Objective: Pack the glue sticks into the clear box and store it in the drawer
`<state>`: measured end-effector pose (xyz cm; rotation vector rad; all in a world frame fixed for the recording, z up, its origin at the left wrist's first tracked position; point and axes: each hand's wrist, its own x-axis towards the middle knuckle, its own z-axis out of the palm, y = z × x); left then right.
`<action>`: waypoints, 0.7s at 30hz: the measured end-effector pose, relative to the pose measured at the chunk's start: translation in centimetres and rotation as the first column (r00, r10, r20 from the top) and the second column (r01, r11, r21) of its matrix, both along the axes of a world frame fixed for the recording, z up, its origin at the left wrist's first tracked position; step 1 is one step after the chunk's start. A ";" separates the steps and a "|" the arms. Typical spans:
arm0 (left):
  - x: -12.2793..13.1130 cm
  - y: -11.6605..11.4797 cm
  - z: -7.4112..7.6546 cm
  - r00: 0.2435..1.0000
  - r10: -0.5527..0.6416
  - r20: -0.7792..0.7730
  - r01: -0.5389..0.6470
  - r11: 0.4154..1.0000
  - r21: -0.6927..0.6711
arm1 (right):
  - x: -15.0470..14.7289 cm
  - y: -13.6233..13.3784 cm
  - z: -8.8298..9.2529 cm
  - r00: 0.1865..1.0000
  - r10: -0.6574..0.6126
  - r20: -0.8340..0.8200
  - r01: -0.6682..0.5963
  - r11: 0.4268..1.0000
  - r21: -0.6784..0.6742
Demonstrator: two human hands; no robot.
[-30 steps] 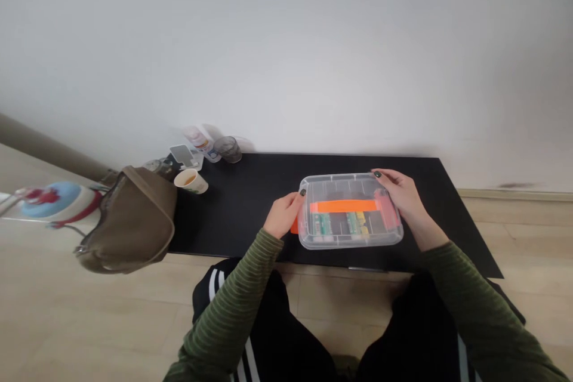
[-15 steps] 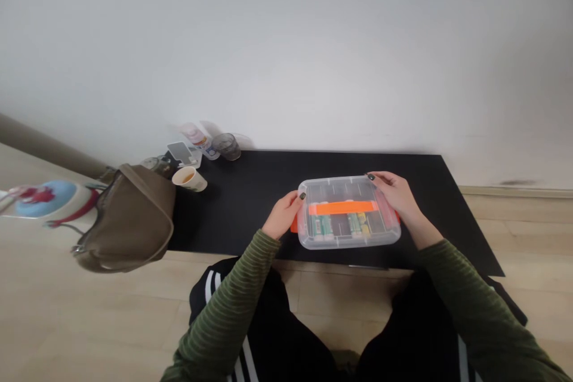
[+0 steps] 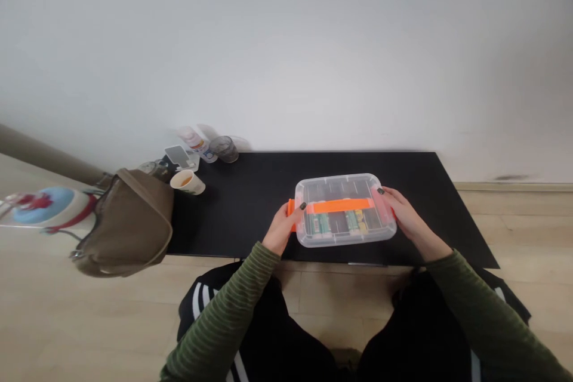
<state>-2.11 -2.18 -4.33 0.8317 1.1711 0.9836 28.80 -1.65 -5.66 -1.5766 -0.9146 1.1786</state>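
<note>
A clear plastic storage box (image 3: pixel 342 236) with an orange carry handle (image 3: pixel 340 205) and an orange side latch (image 3: pixel 290 208) is over the front half of the black table. Green-and-white packets (image 3: pixel 356 221) show through its closed lid. Against its left side, my left hand (image 3: pixel 280 228) is closed, thumb on the lid edge and fingers partly hidden near the latch. My right hand (image 3: pixel 405 213) grips the opposite side, thumb on top at the lid's edge, the other fingers hidden below. Whether the box rests on the table is unclear.
Left on the black table (image 3: pixel 250 203) stand a paper cup (image 3: pixel 193 185) with amber liquid, a dark glass (image 3: pixel 225 149), a bottle (image 3: pixel 197 142) and a white phone stand (image 3: pixel 181 158). A brown bag (image 3: pixel 134 221) and a blue-topped container (image 3: pixel 58 206) are farther left. A white wall rises behind.
My right hand has slid from the box's far right corner down to its right side. My left hand has shifted slightly towards me, near the latch. The lid stays closed.
</note>
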 end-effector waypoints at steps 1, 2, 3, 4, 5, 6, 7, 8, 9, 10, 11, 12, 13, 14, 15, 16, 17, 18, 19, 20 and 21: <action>0.1 -0.4 0.2 0.999 -0.034 0.037 0.034 0.999 -0.009 | -0.1 -0.4 0.0 0.999 0.027 -0.040 -0.028 1.000 -0.014; 0.3 -0.6 0.5 0.996 -0.057 0.070 0.058 0.998 -0.015 | -0.3 -0.8 0.1 0.996 0.052 -0.076 -0.054 0.998 -0.024; 0.4 -0.8 0.6 0.993 -0.068 0.094 0.070 0.997 -0.017 | -0.4 -1.1 0.2 0.992 0.066 -0.105 -0.070 0.997 -0.033; 0.5 -0.9 0.8 0.992 -0.070 0.108 0.072 0.997 -0.016 | -0.6 -1.3 0.3 0.989 0.071 -0.129 -0.077 0.996 -0.041; 0.7 -0.9 0.9 0.992 -0.062 0.112 0.064 0.998 -0.011 | -0.8 -1.5 0.4 0.986 0.071 -0.152 -0.079 0.996 -0.045; 0.8 -0.9 0.9 0.993 -0.051 0.109 0.051 0.999 0.000 | -0.9 -1.6 0.6 0.982 0.070 -0.177 -0.079 0.996 -0.044; 0.9 -0.8 0.8 0.994 -0.036 0.102 0.034 0.999 0.015 | -1.0 -1.7 0.7 0.977 0.069 -0.201 -0.078 0.996 -0.040; 1.0 -0.7 0.7 0.996 -0.018 0.091 0.015 0.999 0.032 | -1.1 -1.7 0.9 0.973 0.065 -0.222 -0.075 0.997 -0.037; 1.0 -0.6 0.5 0.997 0.003 0.075 -0.006 0.999 0.051 | -1.2 -1.8 1.0 0.971 0.056 -0.234 -0.066 0.997 -0.034; 1.0 -0.5 0.4 0.999 0.023 0.048 -0.027 0.997 0.070 | -1.3 -1.8 1.2 0.970 0.045 -0.238 -0.054 0.998 -0.033; 1.0 -0.5 0.2 0.999 0.040 0.010 -0.041 0.995 0.089 | -1.4 -1.9 1.3 0.972 0.031 -0.232 -0.040 0.999 -0.032; 1.0 -0.4 0.1 0.998 0.051 -0.041 -0.046 0.993 0.108 | -1.5 -1.9 1.4 0.976 0.021 -0.219 -0.028 0.999 -0.027; 0.9 -0.3 0.0 0.993 0.056 -0.102 -0.043 0.991 0.126 | -1.5 -1.9 1.5 0.980 0.020 -0.200 -0.024 1.000 -0.017; 0.9 -0.3 0.0 0.984 0.056 -0.167 -0.032 0.989 0.143 | -1.6 -1.9 1.6 0.984 0.027 -0.175 -0.028 1.000 -0.002; 0.8 -0.3 0.0 0.972 0.052 -0.230 -0.016 0.987 0.158 | -1.6 -2.0 1.6 0.989 0.042 -0.142 -0.040 0.999 0.015; 0.8 -0.2 0.0 0.958 0.047 -0.284 0.002 0.986 0.170 | -1.6 -2.0 1.6 0.993 0.056 -0.103 -0.053 0.998 0.031; 0.7 -0.2 0.1 0.945 0.042 -0.325 0.017 0.984 0.177 | -1.5 -2.0 1.6 0.996 0.066 -0.057 -0.064 0.997 0.048; 0.7 -0.2 0.2 0.935 0.039 -0.353 0.028 0.983 0.183 | -1.5 -2.1 1.5 0.997 0.073 -0.004 -0.072 0.995 0.065; 0.8 -0.2 0.3 0.929 0.037 -0.369 0.036 0.982 0.188 | -1.4 -2.1 1.5 0.996 0.074 0.054 -0.078 0.993 0.086; 0.8 -0.2 0.3 0.926 0.036 -0.376 0.041 0.980 0.194 | -1.3 -2.1 1.3 0.990 0.079 0.114 -0.092 0.989 0.112; 0.9 -0.2 0.4 0.925 0.036 -0.379 0.044 0.978 0.202 | -1.2 -2.1 1.2 0.982 0.090 0.167 -0.113 0.984 0.137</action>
